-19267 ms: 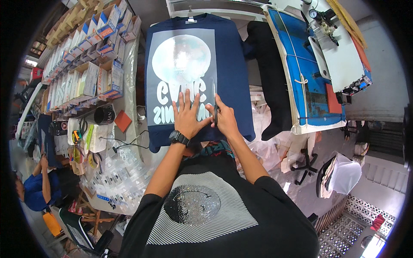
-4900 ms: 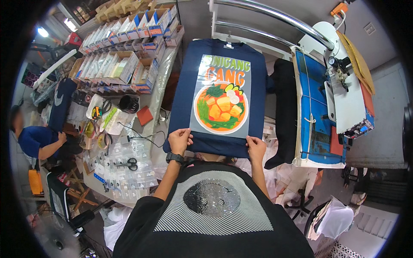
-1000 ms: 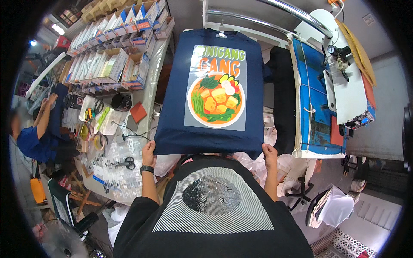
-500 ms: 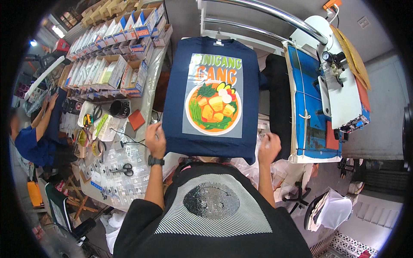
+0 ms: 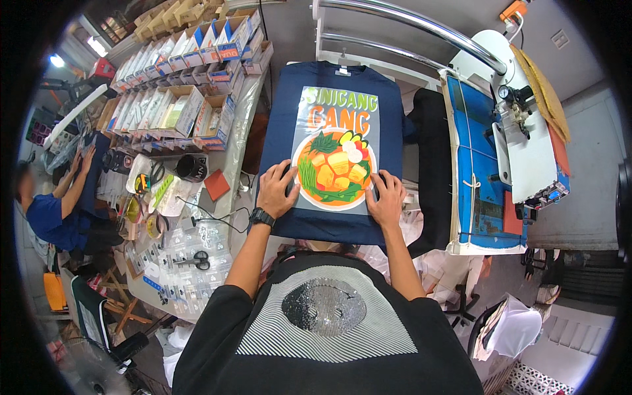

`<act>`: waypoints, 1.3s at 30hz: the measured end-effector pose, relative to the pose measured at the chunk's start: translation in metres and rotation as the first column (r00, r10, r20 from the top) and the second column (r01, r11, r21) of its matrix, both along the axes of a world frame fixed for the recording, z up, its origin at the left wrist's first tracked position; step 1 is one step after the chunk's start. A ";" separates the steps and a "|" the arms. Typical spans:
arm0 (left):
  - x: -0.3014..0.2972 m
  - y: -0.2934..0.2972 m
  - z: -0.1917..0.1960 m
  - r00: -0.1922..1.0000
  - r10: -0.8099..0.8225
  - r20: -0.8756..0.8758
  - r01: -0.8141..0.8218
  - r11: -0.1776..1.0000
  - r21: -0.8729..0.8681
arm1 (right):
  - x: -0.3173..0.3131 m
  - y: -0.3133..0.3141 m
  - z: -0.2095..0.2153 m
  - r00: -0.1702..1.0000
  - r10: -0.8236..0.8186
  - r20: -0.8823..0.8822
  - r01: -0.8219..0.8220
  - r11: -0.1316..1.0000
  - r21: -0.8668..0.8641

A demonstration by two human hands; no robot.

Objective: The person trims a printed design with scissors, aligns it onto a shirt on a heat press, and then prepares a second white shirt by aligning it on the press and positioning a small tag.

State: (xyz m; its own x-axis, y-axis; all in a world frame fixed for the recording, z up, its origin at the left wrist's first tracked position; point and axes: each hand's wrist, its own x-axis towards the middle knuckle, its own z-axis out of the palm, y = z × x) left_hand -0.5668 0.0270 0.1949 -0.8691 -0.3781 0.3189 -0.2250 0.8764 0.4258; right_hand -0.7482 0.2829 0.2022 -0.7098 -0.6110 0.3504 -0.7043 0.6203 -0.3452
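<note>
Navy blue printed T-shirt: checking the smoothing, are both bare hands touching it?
Touching. The head view shows the left hand and right hand lying flat on the navy blue printed T-shirt.

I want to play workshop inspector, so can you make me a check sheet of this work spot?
Surface: a dark platen is hidden under the navy T-shirt, which lies flat with its collar at the far end.
Job's things: a colourful bowl-of-food print with lettering above it covers the shirt's front.
Clutter: scissors, small plastic bags and a black roll of tape on the side table; open cardboard boxes in rows.
Hands: left hand and right hand press flat on the print's lower corners, holding nothing.
Cables: a thin black cable runs across the side table.
Surroundings: blue-topped press to the right; another person in blue works at far left.
</note>
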 end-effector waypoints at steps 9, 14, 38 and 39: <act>-0.002 0.003 0.000 1.000 0.025 -0.011 -0.025 0.999 -0.031 | 0.002 -0.001 0.003 1.000 -0.015 -0.013 0.016 1.000 0.009; -0.004 0.002 -0.004 0.999 0.040 0.009 -0.040 0.998 -0.058 | 0.002 -0.002 0.003 1.000 -0.023 -0.013 0.024 0.999 0.031; -0.004 0.004 -0.003 0.998 0.051 0.025 -0.049 0.997 -0.054 | 0.001 0.000 0.000 1.000 -0.021 -0.003 0.021 0.999 0.042; -0.004 0.004 -0.003 0.998 0.051 0.024 -0.050 0.997 -0.052 | 0.001 0.000 0.000 1.000 -0.019 0.001 0.019 0.999 0.043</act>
